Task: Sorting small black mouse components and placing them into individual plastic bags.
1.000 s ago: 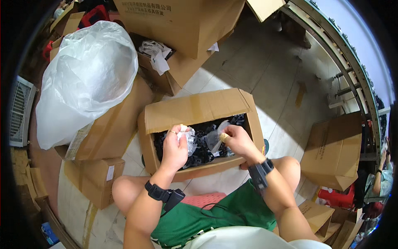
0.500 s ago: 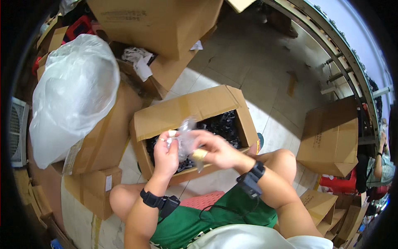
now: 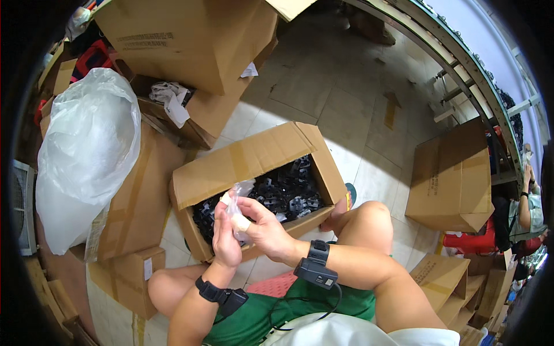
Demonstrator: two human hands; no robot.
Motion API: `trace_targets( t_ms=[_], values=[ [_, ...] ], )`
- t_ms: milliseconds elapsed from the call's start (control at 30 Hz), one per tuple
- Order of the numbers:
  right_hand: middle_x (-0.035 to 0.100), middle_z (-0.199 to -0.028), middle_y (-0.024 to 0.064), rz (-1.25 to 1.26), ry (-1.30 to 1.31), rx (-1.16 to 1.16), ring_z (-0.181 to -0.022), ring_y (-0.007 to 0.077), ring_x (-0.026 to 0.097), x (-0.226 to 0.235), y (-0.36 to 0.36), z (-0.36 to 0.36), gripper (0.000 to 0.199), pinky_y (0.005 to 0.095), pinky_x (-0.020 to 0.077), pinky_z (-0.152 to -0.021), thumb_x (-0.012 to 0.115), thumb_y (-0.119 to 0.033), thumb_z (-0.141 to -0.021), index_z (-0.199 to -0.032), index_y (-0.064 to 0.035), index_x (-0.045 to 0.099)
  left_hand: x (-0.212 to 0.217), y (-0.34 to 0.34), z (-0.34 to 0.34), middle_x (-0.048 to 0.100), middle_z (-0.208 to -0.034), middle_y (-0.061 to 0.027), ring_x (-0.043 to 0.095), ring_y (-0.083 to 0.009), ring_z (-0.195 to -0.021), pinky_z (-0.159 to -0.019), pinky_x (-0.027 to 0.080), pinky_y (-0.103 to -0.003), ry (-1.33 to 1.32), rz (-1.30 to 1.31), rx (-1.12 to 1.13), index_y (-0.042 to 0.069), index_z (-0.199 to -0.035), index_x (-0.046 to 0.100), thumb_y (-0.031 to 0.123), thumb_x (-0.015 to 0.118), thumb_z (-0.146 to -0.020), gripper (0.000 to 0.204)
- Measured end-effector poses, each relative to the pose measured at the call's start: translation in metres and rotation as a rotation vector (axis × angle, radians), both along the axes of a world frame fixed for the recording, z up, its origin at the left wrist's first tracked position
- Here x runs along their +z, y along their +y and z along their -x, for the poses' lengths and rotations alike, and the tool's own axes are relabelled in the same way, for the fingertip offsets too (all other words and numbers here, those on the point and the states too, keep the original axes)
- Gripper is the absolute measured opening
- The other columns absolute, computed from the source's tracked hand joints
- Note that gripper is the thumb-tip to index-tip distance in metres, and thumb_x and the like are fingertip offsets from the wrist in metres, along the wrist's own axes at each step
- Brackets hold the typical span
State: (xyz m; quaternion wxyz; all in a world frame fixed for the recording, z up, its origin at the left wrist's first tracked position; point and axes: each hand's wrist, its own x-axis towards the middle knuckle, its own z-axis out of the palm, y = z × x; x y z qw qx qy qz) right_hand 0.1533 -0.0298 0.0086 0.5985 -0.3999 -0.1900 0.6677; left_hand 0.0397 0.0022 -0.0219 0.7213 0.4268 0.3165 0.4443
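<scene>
A small crumpled clear plastic bag (image 3: pixel 244 188) is pinched between my two hands. My left hand (image 3: pixel 226 239) has its fingers up against the bag's left side. From the right, my right hand (image 3: pixel 264 229) closes on the same bag with thumb and fingers. Pale tape wraps a few fingertips. Whatever lies inside the bag is hidden by the fingers. Just beneath is an open cardboard box (image 3: pixel 248 155), filled with small black plastic parts (image 3: pixel 294 184), some with clear pieces among them.
A large translucent plastic sack (image 3: pixel 86 155) rests on a carton at the left. Big cardboard boxes (image 3: pixel 184 40) stand at the back left, and another carton (image 3: pixel 450 179) is at the right. A metal-framed conveyor (image 3: pixel 467 75) curves along the upper right, where another person (image 3: pixel 525 210) is partly visible.
My right hand has come in closer to my left, and the fingers now close around the bag. The view has shifted slightly, so the surroundings appear further left.
</scene>
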Motion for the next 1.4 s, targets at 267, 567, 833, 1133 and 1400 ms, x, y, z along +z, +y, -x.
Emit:
trace_targets(
  t_ms=[267,567,833,1133,1400],
  values=[
    [0.065,-0.106,0.0061,0.002,-0.252,0.043,-0.097,0.0132,0.061,-0.010,0.003,-0.012,0.031,0.0303,0.0526,-0.080,0.060,0.002,-0.089,-0.119,-0.0006,0.057,0.031,0.004,0.002,0.030,-0.156,-0.0166,0.031,-0.0271,-0.143,-0.118,0.021,-0.040,0.197,-0.256,-0.100,-0.004,-0.151,0.026,0.045,0.034,-0.104,0.068],
    [0.066,-0.099,0.0119,-0.644,-1.019,0.567,-0.086,0.0327,0.066,-0.009,0.008,-0.041,0.025,0.0404,0.0545,-0.078,0.073,-0.002,-0.066,-0.090,-0.0055,0.069,0.014,0.034,0.015,0.050,-0.142,-0.0176,0.050,-0.0262,-0.128,-0.111,0.036,-0.039,0.404,-0.471,-0.210,-0.007,-0.138,0.045,0.027,0.074,-0.088,0.066],
    [0.064,-0.112,0.0119,-0.251,-1.025,0.174,-0.100,0.0202,0.063,0.001,0.029,-0.044,0.032,0.0336,0.0522,-0.088,0.073,-0.004,-0.081,-0.109,-0.0020,0.059,0.027,0.033,-0.011,0.061,-0.125,-0.0073,0.059,-0.0139,-0.111,-0.100,0.046,-0.030,0.005,0.294,-0.148,-0.002,-0.138,0.050,0.002,0.063,-0.092,0.048],
    [0.069,-0.103,0.0220,0.354,-1.295,0.272,-0.099,0.0324,0.067,-0.132,0.036,-0.100,0.045,0.0380,0.0523,-0.087,0.069,-0.027,-0.080,-0.116,0.0004,0.062,0.042,0.084,0.033,0.066,-0.092,-0.0037,0.059,-0.0074,-0.074,-0.056,0.047,-0.021,0.201,0.003,0.362,0.002,-0.088,0.066,-0.006,0.050,-0.083,0.018],
    [0.060,-0.127,0.0291,0.839,-1.122,-0.024,-0.116,0.0399,0.061,-0.231,0.014,-0.058,0.083,0.0403,0.0480,-0.098,0.072,-0.026,-0.073,-0.143,0.0028,0.040,0.055,0.083,0.047,0.066,-0.096,-0.0049,0.055,-0.0068,-0.071,-0.053,0.043,-0.022,0.192,-0.155,0.339,0.002,-0.086,0.064,-0.004,0.051,-0.082,0.015]
  ],
)
